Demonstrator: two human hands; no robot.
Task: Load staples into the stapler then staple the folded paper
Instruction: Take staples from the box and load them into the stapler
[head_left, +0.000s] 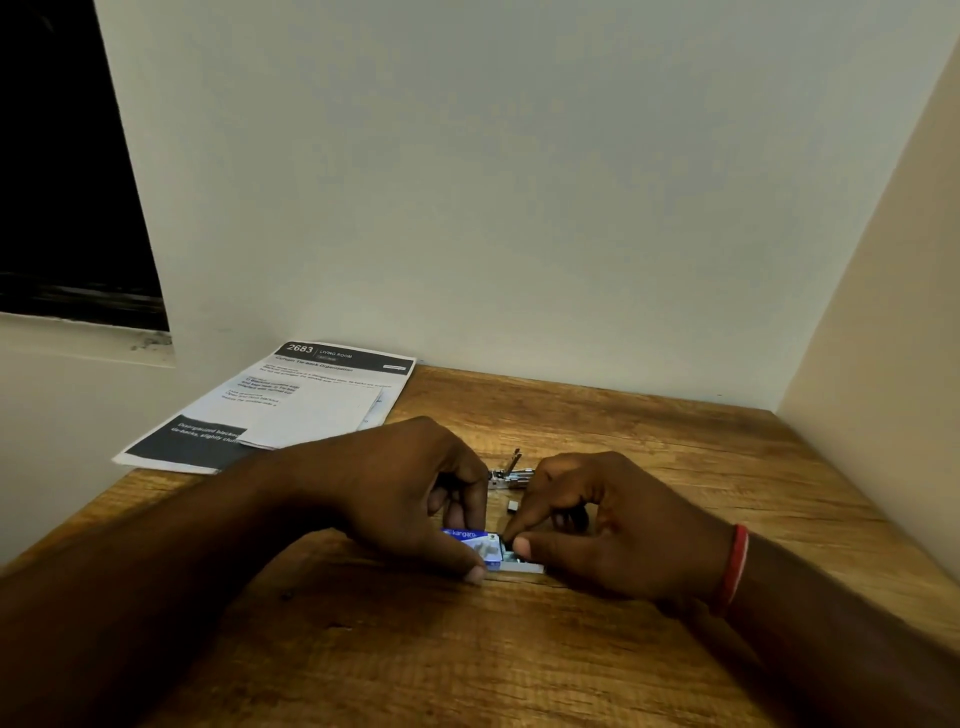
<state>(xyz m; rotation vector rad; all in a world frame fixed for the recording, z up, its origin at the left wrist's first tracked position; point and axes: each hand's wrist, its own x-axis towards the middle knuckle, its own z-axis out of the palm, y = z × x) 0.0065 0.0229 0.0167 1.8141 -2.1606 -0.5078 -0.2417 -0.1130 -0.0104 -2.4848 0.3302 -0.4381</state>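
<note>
Desk (623, 649): stapler (511, 474) half-hidden behind hands.

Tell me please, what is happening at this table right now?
A person is getting staples out of a small blue staple box. The left hand holds the box on the wooden table, while the right hand pinches at its open end. The metal stapler lies open just behind the hands, with a small strip of staples beside it. The folded paper waits at the back left, not yet stapled.
</note>
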